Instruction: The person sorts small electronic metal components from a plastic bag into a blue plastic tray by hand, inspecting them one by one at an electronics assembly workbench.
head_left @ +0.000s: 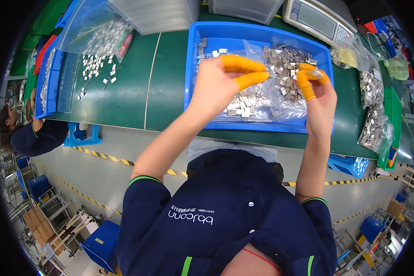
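Observation:
Over a blue tray, both my hands wear yellow finger covers on thumb and fingers. My left hand is closed in a pinch above the tray's middle; whatever its fingertips hold is too small to make out. Near the tray's right side, my right hand pinches a small metal connector, partly covered by its fingers. Beneath the hands lie a heap of grey metal connectors and a paler group of connectors, with clear plastic bags around and under them.
Loose white parts lie left on the green table beside a clear bag. A digital scale and clear bins stand behind. Filled bags lie right. Another person works at far left.

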`<control>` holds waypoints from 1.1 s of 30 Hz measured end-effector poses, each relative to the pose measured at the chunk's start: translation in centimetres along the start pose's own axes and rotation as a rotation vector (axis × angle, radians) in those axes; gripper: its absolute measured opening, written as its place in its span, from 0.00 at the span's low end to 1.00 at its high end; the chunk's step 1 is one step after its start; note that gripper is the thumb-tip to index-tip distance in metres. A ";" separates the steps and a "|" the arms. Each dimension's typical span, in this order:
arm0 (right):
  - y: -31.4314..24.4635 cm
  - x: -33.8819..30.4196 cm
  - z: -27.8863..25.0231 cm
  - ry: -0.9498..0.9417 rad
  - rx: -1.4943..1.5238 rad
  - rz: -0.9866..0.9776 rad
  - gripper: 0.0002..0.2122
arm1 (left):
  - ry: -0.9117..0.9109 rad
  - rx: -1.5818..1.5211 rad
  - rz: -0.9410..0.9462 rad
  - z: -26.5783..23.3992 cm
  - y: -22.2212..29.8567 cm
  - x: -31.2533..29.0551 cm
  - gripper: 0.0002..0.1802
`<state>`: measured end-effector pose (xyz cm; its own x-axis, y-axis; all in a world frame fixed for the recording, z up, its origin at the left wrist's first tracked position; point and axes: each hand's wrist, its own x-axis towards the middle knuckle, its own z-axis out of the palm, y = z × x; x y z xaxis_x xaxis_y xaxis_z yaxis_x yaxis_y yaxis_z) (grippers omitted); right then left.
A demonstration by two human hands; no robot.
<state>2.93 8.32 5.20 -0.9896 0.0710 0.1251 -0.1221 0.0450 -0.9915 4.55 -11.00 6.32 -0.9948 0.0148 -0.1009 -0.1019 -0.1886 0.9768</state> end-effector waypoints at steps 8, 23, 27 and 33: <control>0.6 -1.2 -0.6 0.076 0.046 0.087 0.14 | -0.285 0.723 0.316 1.6 -2.4 3.6 0.15; -0.3 -1.8 2.5 -0.442 -0.211 0.411 0.10 | -0.084 1.346 0.146 -2.6 -3.3 -2.6 0.15; -0.3 -3.1 3.1 -0.545 -0.181 0.441 0.09 | -0.084 1.318 0.134 -2.5 -3.8 -2.4 0.14; 0.2 -3.0 2.9 -0.578 -0.307 0.411 0.07 | -0.034 1.341 0.143 -1.9 -4.1 -1.5 0.12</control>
<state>5.68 5.19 4.48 -0.8436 -0.3857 -0.3735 0.2071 0.4080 -0.8892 6.52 -12.15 2.07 -0.9946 0.1035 0.0021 0.0952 0.9068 0.4107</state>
